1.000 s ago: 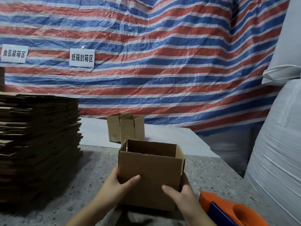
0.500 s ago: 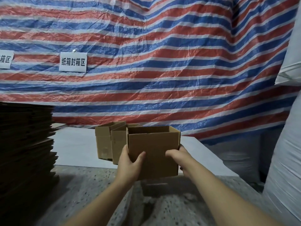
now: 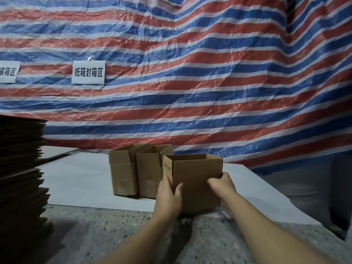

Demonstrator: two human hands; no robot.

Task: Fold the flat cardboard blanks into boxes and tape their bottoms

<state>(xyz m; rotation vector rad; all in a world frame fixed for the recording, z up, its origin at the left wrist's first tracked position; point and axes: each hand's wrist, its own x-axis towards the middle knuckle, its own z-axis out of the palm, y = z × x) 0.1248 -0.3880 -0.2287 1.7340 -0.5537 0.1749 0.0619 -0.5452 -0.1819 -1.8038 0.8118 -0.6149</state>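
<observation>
Both hands grasp an open-topped cardboard box (image 3: 196,180) standing on the white sheet (image 3: 76,183) near its front edge. Left hand (image 3: 168,195) grips the box's left corner, thumb on the front face; right hand (image 3: 222,184) grips the right side. Two more folded boxes (image 3: 137,172) stand just left, touching each other. Stack of flat blanks (image 3: 19,178) at the table's (image 3: 106,233) left edge.
</observation>
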